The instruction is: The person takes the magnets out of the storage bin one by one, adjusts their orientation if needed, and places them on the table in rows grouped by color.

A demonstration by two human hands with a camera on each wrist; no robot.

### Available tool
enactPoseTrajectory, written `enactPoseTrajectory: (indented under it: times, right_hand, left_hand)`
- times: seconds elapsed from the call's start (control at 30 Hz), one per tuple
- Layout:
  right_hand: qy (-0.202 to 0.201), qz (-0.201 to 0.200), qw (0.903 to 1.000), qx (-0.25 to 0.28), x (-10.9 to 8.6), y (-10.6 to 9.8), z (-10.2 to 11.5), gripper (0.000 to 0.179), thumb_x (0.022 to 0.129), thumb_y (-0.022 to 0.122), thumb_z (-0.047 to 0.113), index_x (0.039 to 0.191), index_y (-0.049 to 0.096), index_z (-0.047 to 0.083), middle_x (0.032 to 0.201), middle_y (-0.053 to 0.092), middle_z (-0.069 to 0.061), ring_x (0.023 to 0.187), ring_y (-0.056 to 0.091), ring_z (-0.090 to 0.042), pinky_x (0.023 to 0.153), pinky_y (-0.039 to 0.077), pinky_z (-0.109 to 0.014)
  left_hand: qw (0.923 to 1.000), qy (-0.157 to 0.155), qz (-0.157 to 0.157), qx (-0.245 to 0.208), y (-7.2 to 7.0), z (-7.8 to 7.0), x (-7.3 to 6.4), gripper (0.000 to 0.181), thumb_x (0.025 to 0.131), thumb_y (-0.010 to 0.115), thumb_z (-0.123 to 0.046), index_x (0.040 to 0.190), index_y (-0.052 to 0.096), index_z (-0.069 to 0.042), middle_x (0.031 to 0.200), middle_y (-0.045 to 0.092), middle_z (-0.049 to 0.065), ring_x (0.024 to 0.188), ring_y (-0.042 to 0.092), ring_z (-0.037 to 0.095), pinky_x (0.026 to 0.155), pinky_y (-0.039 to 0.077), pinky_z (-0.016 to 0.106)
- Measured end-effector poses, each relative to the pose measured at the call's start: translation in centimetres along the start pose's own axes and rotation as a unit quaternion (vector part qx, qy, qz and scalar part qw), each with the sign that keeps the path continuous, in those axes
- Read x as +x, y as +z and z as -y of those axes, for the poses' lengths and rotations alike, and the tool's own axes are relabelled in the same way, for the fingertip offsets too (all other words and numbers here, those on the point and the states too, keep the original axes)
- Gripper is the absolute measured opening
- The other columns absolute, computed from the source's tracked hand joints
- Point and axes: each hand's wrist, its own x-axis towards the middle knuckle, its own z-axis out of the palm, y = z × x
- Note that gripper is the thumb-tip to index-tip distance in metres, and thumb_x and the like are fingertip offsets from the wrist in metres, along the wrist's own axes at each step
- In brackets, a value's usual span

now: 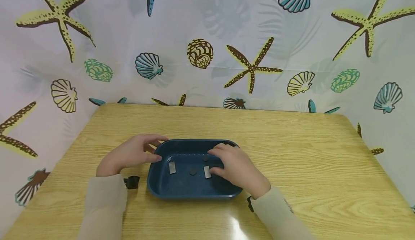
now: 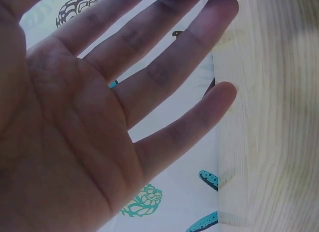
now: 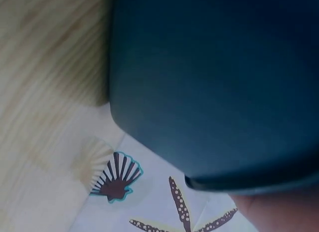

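A dark blue oval-cornered tray (image 1: 181,187) sits on the table in the head view. Inside it lie two small silvery rectangles, one on the left (image 1: 172,167) and one on the right (image 1: 207,172), and two dark discs, one central (image 1: 193,172) and one farther back (image 1: 205,158). My left hand (image 1: 134,151) is at the tray's left rim, fingers extended and spread, as the left wrist view also shows. Over the right rim reaches my right hand (image 1: 238,166), thumb tip beside the right rectangle and forefinger near the back disc, with a gap between them. The tray's outer wall (image 3: 209,92) fills the right wrist view.
The wooden table (image 1: 308,168) extends widely to the right of the tray. Behind it hangs a white cloth (image 1: 181,23) printed with shells and starfish. A black strap piece (image 1: 132,182) shows beside the left sleeve (image 1: 105,196).
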Motion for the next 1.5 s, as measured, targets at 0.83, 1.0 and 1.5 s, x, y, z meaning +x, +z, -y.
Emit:
enactPoseTrajectory:
  times: [0.83,1.0,1.5]
  right_hand:
    - [0.003,0.089,0.9960,-0.009,2.0,1.6,0.2,0.037,0.089,0.081,0.033,0.120,0.077,0.015,0.115,0.070,0.000,0.104,0.068,-0.015,0.090,0.054,-0.034]
    - [0.005,0.092,0.9957,-0.010,2.0,1.8,0.1,0.033,0.089,0.081,0.033,0.118,0.078,0.016,0.113,0.070,0.000,0.100,0.067,-0.015,0.086,0.053,-0.032]
    - [-0.003,0.093,0.9956,-0.017,1.8,2.3,-0.1,0.027,0.089,0.081,0.030,0.113,0.080,0.017,0.109,0.069,0.000,0.097,0.065,-0.015,0.083,0.052,-0.030]
  left_hand:
    - [0.9999,0.002,0.007,-0.009,0.0,-0.2,0.1,0.061,0.093,0.074,-0.017,0.150,0.052,-0.008,0.136,0.063,0.023,0.119,0.067,0.038,0.086,0.060,0.040]
    - [1.0000,0.001,0.005,-0.006,-0.1,-0.4,0.1,0.062,0.093,0.074,-0.018,0.150,0.052,-0.009,0.136,0.064,0.023,0.118,0.067,0.037,0.087,0.060,0.041]
    - [0.9999,-0.007,0.000,-0.010,0.1,-0.2,0.1,0.061,0.093,0.074,-0.018,0.150,0.052,-0.009,0.135,0.064,0.022,0.118,0.067,0.037,0.085,0.060,0.039]
